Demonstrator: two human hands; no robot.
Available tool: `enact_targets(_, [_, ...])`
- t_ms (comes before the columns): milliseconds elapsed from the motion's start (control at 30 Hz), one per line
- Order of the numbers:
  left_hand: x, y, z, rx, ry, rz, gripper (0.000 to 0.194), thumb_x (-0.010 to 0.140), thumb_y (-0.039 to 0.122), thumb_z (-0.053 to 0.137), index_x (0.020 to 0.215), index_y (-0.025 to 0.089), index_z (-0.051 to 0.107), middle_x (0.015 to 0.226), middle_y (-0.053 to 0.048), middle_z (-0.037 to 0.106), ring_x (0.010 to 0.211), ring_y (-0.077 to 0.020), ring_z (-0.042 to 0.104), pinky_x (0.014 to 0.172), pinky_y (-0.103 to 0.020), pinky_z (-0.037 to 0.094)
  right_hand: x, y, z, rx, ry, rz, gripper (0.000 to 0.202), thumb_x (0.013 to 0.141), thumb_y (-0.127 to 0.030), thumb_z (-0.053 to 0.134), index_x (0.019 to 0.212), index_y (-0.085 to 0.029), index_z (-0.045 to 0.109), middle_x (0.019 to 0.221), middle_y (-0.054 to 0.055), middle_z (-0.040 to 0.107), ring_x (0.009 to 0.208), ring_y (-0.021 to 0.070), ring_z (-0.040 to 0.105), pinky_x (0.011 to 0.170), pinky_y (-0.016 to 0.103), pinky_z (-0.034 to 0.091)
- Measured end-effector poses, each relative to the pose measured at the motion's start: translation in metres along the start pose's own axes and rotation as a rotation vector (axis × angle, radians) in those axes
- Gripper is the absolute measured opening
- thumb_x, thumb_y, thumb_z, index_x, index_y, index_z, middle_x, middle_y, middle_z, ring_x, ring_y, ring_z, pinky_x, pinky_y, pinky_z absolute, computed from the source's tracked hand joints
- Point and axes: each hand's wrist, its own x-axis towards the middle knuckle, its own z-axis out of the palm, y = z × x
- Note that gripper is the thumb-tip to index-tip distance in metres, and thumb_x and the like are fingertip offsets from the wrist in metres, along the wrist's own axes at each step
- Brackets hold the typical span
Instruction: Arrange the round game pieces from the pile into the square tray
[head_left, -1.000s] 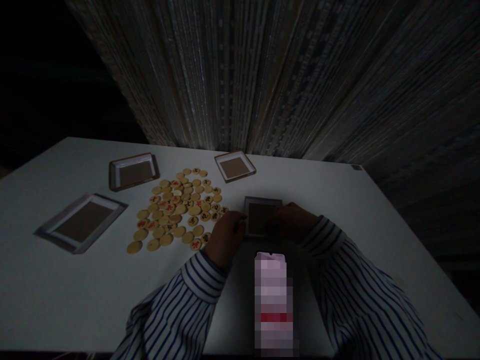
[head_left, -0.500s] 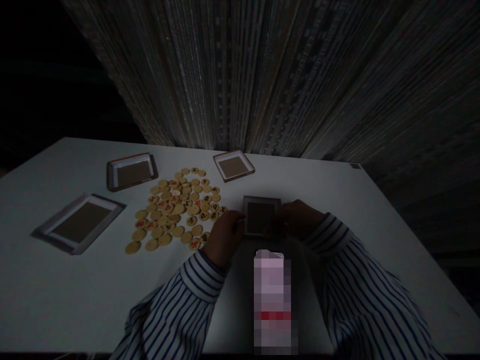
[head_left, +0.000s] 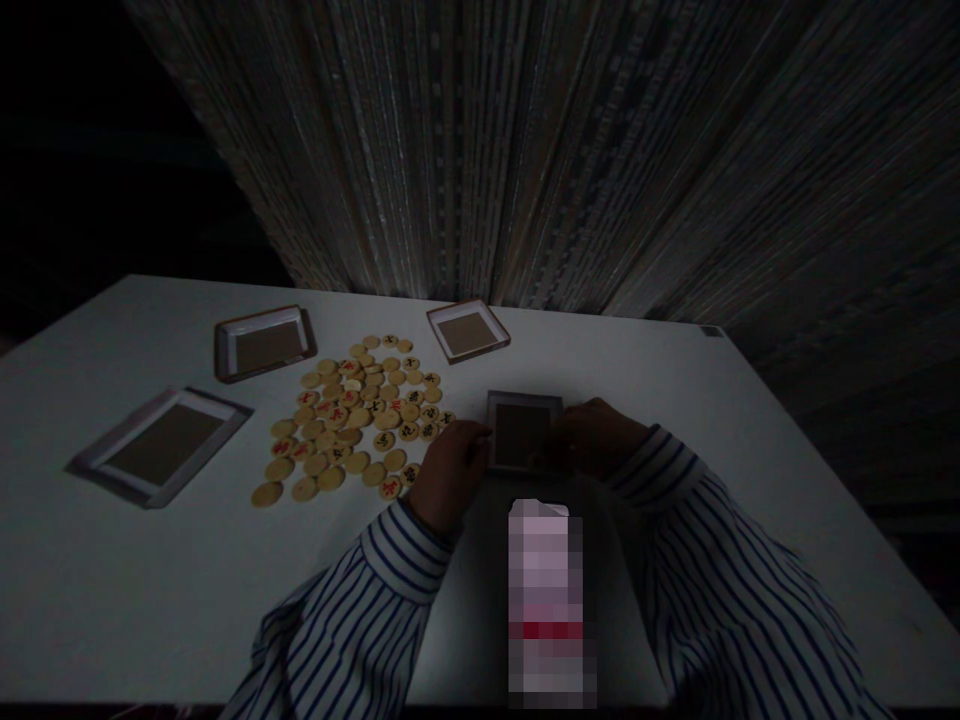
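A small open box (head_left: 523, 398) with a dark inside lies on the white table in front of me. My left hand (head_left: 450, 470) is closed at its left edge, thumb and fingers on the rim. At the right edge my right hand (head_left: 596, 438) is closed too, its fingers dim in shadow and partly over the box. Left of my left hand spreads a loose heap of round wooden pieces (head_left: 360, 418), some with red or black characters and some blank.
Three more open boxes stand on the table (head_left: 150, 600): one at the left (head_left: 161, 447), one at the back left (head_left: 264, 343), one at the back centre (head_left: 468, 331). A pixelated object (head_left: 545, 600) lies between my forearms. A striped curtain (head_left: 487, 150) hangs behind.
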Motion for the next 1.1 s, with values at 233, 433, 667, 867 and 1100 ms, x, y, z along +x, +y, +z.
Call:
enact_targets(233, [0.0006, 0.0006, 0.0, 0.018, -0.009, 0.006, 0.019, 0.076, 0.011, 0.049, 0.09, 0.014, 0.061, 0.086, -0.007, 0.065, 0.082, -0.0172, 0.06, 0.074, -0.03, 0.049, 0.0029, 0.0023, 0.0046, 0.019, 0.056, -0.048, 0.018, 0.077, -0.024, 0.05, 0.082, -0.024, 0.068, 0.084, 0.002, 0.068, 0.08, 0.0162, 0.059, 0.07, 0.028, 0.037])
enact_targets(433, [0.0013, 0.0021, -0.001, 0.018, -0.015, -0.005, 0.02, 0.076, 0.011, 0.049, 0.091, 0.014, 0.062, 0.088, -0.007, 0.065, 0.083, -0.0173, 0.06, 0.075, -0.031, 0.049, 0.0051, -0.002, 0.007, 0.039, 0.045, -0.09, 0.019, 0.079, -0.024, 0.049, 0.085, -0.026, 0.067, 0.093, 0.001, 0.068, 0.091, 0.0183, 0.058, 0.076, 0.031, 0.034])
enact_targets(667, [0.001, 0.0018, -0.0012, 0.022, -0.011, -0.006, 0.02, 0.076, 0.012, 0.049, 0.091, 0.016, 0.061, 0.089, -0.006, 0.065, 0.084, -0.0173, 0.06, 0.076, -0.031, 0.049, 0.0045, -0.0038, 0.0053, 0.04, 0.032, -0.098, 0.021, 0.079, -0.024, 0.047, 0.083, -0.025, 0.068, 0.096, 0.003, 0.068, 0.092, 0.0195, 0.058, 0.077, 0.033, 0.034])
enact_targets(867, [0.0008, 0.0027, -0.0014, 0.002, -0.003, 0.0, 0.02, 0.076, 0.012, 0.049, 0.091, 0.016, 0.061, 0.088, -0.006, 0.065, 0.083, -0.0176, 0.06, 0.075, -0.031, 0.05, 0.005, -0.0026, 0.0081, 0.082, 0.055, -0.102, 0.019, 0.077, -0.022, 0.05, 0.082, -0.026, 0.068, 0.095, 0.002, 0.068, 0.093, 0.0199, 0.058, 0.079, 0.034, 0.033])
enact_targets(1100, [0.0008, 0.0019, -0.001, 0.008, -0.008, -0.003, 0.02, 0.076, 0.013, 0.048, 0.091, 0.015, 0.062, 0.088, -0.007, 0.065, 0.083, -0.018, 0.06, 0.075, -0.033, 0.05, 0.0052, -0.0016, 0.0077, 0.062, 0.057, -0.104, 0.02, 0.079, -0.024, 0.048, 0.082, -0.026, 0.068, 0.092, 0.004, 0.068, 0.091, 0.0197, 0.058, 0.078, 0.034, 0.034])
